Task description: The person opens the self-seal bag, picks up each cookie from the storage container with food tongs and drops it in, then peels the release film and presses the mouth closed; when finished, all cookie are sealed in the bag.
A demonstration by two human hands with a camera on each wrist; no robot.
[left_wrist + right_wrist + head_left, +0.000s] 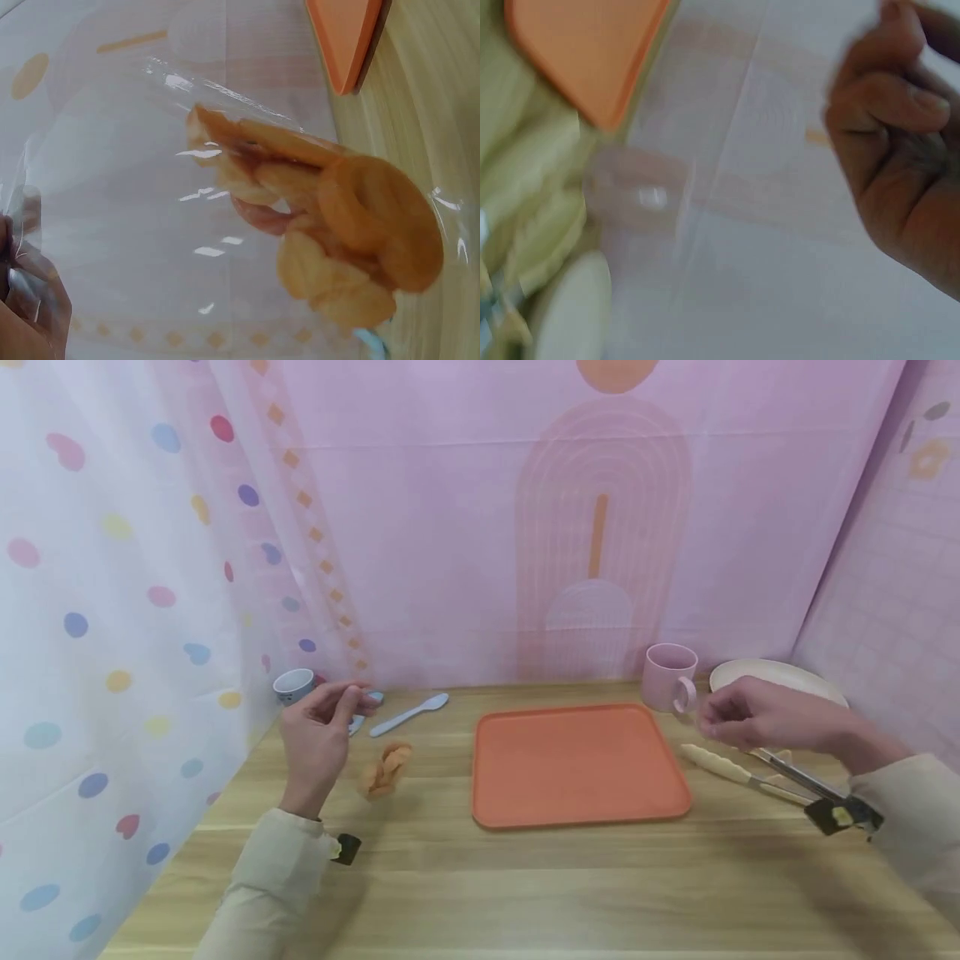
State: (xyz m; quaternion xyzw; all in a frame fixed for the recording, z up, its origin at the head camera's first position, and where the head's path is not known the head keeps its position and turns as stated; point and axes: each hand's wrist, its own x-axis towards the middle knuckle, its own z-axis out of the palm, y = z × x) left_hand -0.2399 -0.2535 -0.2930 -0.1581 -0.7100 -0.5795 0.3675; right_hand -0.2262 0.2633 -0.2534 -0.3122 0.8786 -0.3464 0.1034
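Observation:
My left hand (317, 739) pinches the top of a clear plastic bag (247, 109) between thumb and fingers. Inside the bag are several curved orange-brown snack pieces (360, 217). They hang above the table, left of an orange tray (577, 768). On the other side, my right hand (765, 714) is raised beside a pink mug (666, 681), above a pair of tongs (716, 766). Its fingers are loosely bent, and the right wrist view shows nothing held in the hand (900, 127).
Behind my left hand stand a small light-blue cup (292, 683) and a pale-blue spoon (408, 716); another blue utensil (356, 724) is partly hidden. A white plate (783, 672) lies at the back right. Curtains (450, 527) enclose the wooden table (525, 893).

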